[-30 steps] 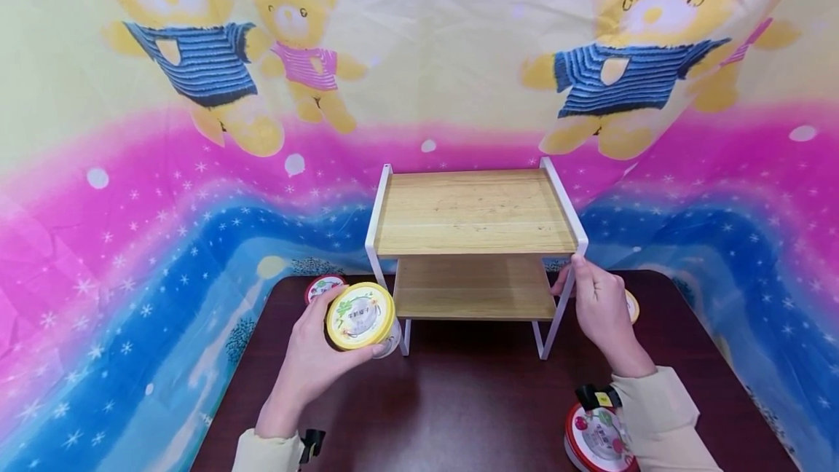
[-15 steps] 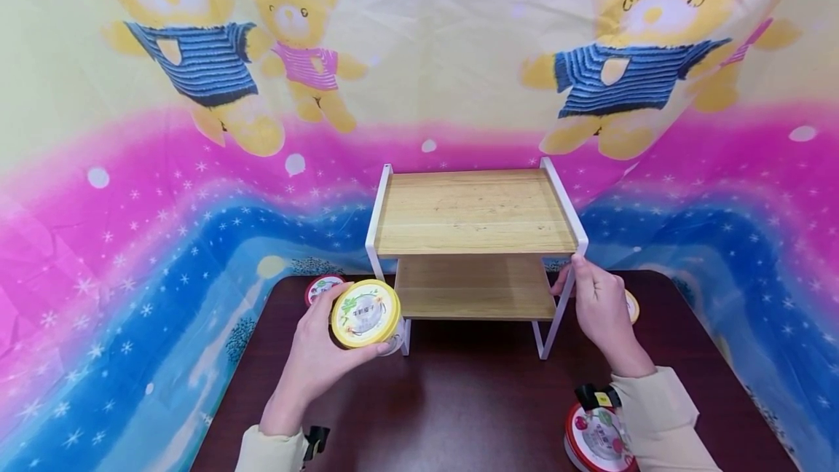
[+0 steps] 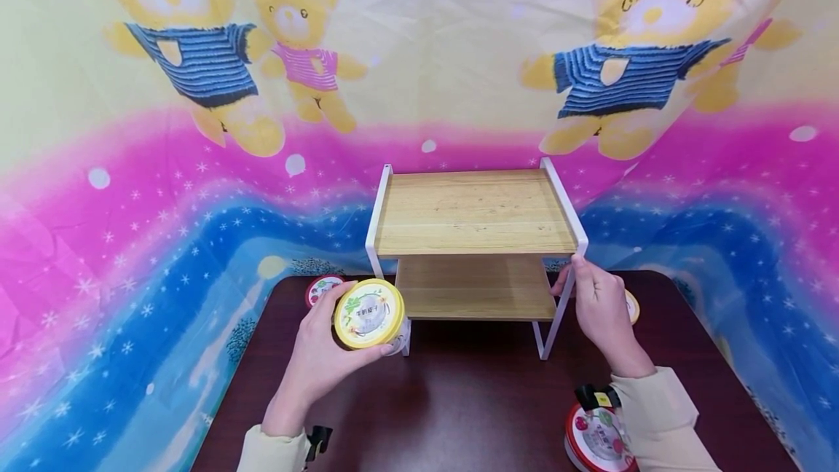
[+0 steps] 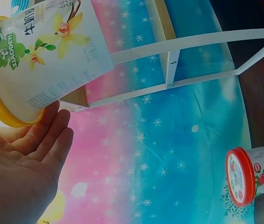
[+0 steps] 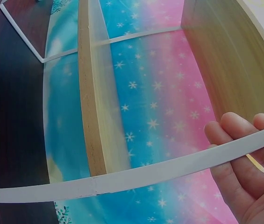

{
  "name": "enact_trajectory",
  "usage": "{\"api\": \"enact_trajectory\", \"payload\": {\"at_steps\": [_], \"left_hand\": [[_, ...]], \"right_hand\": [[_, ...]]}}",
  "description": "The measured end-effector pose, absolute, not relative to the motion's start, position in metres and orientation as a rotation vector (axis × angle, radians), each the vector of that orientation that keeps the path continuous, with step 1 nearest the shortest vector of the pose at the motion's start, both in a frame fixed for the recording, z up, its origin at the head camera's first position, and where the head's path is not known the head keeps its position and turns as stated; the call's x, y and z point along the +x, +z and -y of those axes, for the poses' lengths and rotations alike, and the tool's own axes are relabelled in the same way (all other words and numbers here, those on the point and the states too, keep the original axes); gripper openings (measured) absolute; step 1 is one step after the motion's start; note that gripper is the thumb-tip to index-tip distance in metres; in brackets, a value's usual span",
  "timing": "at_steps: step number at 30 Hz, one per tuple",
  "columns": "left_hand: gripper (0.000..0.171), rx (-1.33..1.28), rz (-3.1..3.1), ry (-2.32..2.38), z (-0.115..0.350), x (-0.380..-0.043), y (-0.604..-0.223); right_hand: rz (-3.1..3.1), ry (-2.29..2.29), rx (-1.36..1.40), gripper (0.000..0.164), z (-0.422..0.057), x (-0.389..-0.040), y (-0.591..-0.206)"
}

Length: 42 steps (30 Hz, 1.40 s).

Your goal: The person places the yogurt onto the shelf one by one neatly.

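My left hand grips a white tub with a yellow lid, held up in front of the shelf's left legs and tilted so the lid faces the head camera. In the left wrist view the tub shows yellow flowers on its side, with the fingers under its lid rim. My right hand holds the right front leg of a two-tier shelf just below its top board. Curled fingers show behind the white leg in the right wrist view. Both wooden boards are bare.
A red-lidded tub stands behind my left hand, and another red-lidded tub sits partly under my right sleeve. Behind the right hand a yellow-lidded tub shows partly. All stand on the dark table, against a printed cloth backdrop.
My left hand has moved slightly right and up with the yellow-lidded tub, closer to the shelf's left leg, and the lid has turned a little. The right hand and shelf have stayed still.
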State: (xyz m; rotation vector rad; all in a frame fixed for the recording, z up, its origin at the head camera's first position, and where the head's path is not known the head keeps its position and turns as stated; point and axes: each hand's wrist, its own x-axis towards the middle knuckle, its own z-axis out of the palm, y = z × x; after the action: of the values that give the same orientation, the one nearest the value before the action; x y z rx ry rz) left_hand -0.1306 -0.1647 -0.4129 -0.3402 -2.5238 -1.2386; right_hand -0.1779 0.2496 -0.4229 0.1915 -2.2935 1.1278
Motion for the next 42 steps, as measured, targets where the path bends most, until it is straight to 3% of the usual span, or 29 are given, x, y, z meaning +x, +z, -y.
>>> {"api": "enact_trajectory", "payload": {"at_steps": [42], "left_hand": [[0.102,-0.487,2.461,-1.254,0.150,-0.133,-0.399]], "right_hand": [[2.279,1.144,0.189,0.048,-0.249,-0.178,-0.423]]}}
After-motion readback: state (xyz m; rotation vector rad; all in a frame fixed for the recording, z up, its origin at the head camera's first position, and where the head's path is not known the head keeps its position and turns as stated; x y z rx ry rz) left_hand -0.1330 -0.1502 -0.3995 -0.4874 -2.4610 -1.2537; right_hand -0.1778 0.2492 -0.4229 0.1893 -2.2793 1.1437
